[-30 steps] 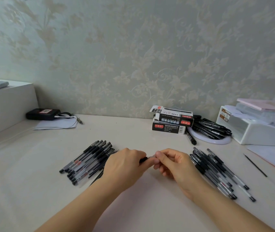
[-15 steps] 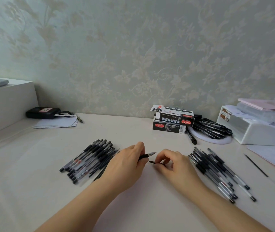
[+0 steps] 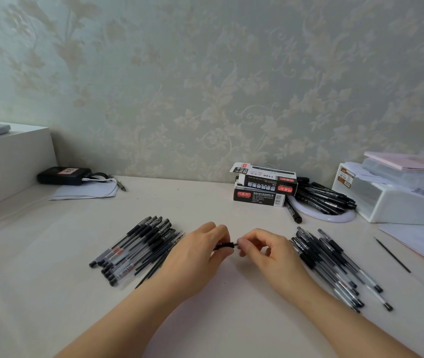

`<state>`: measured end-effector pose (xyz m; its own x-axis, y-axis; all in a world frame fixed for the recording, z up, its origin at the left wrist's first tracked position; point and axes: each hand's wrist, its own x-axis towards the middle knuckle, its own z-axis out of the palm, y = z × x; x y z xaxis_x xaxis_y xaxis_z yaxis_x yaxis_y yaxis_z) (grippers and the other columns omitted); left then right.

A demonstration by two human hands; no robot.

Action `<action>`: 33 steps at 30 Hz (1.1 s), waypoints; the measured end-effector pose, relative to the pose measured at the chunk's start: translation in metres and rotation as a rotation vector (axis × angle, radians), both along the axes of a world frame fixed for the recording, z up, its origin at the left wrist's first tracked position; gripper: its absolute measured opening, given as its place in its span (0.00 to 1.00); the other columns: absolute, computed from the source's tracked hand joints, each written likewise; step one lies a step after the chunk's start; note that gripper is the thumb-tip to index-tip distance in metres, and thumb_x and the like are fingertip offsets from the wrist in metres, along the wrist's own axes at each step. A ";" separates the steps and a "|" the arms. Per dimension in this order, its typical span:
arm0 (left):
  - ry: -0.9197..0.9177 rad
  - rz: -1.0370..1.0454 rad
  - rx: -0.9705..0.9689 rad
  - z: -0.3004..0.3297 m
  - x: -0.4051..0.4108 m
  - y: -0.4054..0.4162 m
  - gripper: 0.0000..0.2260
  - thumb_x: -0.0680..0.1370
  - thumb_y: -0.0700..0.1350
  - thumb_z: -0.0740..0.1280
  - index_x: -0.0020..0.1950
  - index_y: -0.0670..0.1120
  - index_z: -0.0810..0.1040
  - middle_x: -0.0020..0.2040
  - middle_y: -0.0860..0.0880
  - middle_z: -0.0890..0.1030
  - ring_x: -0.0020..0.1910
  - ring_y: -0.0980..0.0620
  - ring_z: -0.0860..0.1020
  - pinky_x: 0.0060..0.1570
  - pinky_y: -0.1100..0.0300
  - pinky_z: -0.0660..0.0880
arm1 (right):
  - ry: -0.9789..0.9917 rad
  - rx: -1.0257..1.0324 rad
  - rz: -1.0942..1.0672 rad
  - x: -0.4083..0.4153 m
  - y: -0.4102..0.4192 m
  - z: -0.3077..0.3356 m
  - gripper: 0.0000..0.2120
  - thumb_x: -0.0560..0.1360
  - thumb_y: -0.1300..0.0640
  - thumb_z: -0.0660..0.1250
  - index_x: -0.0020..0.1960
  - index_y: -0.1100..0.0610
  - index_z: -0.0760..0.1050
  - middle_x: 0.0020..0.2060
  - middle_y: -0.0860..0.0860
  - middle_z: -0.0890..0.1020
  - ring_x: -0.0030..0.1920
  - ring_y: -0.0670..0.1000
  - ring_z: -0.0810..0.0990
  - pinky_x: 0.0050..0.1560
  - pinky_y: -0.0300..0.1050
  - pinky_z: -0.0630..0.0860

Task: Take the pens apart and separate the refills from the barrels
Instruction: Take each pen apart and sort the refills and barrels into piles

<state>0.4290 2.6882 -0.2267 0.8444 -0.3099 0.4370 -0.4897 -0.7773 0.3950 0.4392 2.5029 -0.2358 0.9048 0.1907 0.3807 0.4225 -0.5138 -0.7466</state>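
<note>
At far left a white box (image 3: pixel 9 161) stands on the table (image 3: pixel 51 293), with a black device (image 3: pixel 63 175) and some paper (image 3: pixel 87 193) beside it near the wall. Nearer you lies the left pile (image 3: pixel 138 248), capped pens with thin dark rods along its right edge, probably refills already pulled. Your left hand (image 3: pixel 195 257) is curled round a pen (image 3: pixel 225 245), of which only a short black stretch shows between the hands; the rest is hidden in your fist. Your right hand (image 3: pixel 267 250) pinches the pen's exposed end between thumb and forefinger; whether that end is the tip piece or the refill cannot be told. The step in hand appears to be freeing the tip end of this one pen. The next move calls for a steady hold on the left and a twist or straight pull on the right, along the pen's axis, so the thin refill does not bend. Just beside your right hand lies the right pile (image 3: pixel 335 267), judged not yet dismantled. Behind it sit two pen boxes (image 3: pixel 262 187), a dish of markers (image 3: pixel 324 200) and a white case (image 3: pixel 399 200); a lone refill (image 3: pixel 391 254) lies well apart at right.
</note>
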 end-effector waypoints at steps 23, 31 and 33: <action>0.021 -0.011 -0.053 -0.004 0.004 0.000 0.07 0.80 0.52 0.61 0.51 0.53 0.78 0.44 0.56 0.75 0.39 0.58 0.72 0.40 0.59 0.71 | 0.076 0.119 0.047 0.005 -0.004 -0.002 0.04 0.75 0.56 0.71 0.43 0.48 0.81 0.38 0.42 0.84 0.34 0.43 0.77 0.36 0.32 0.70; 0.012 -0.030 -0.070 -0.003 0.002 -0.002 0.07 0.80 0.52 0.62 0.51 0.52 0.79 0.44 0.56 0.76 0.39 0.58 0.72 0.42 0.59 0.72 | 0.071 0.103 0.031 0.004 -0.002 -0.003 0.07 0.76 0.48 0.69 0.42 0.50 0.81 0.37 0.43 0.84 0.35 0.39 0.75 0.37 0.30 0.69; 0.020 -0.033 -0.073 -0.003 0.002 -0.002 0.07 0.80 0.52 0.62 0.52 0.52 0.79 0.45 0.56 0.76 0.39 0.58 0.72 0.42 0.59 0.72 | 0.070 0.103 0.048 0.004 -0.003 -0.002 0.05 0.76 0.51 0.70 0.42 0.50 0.81 0.36 0.43 0.83 0.34 0.39 0.75 0.35 0.30 0.68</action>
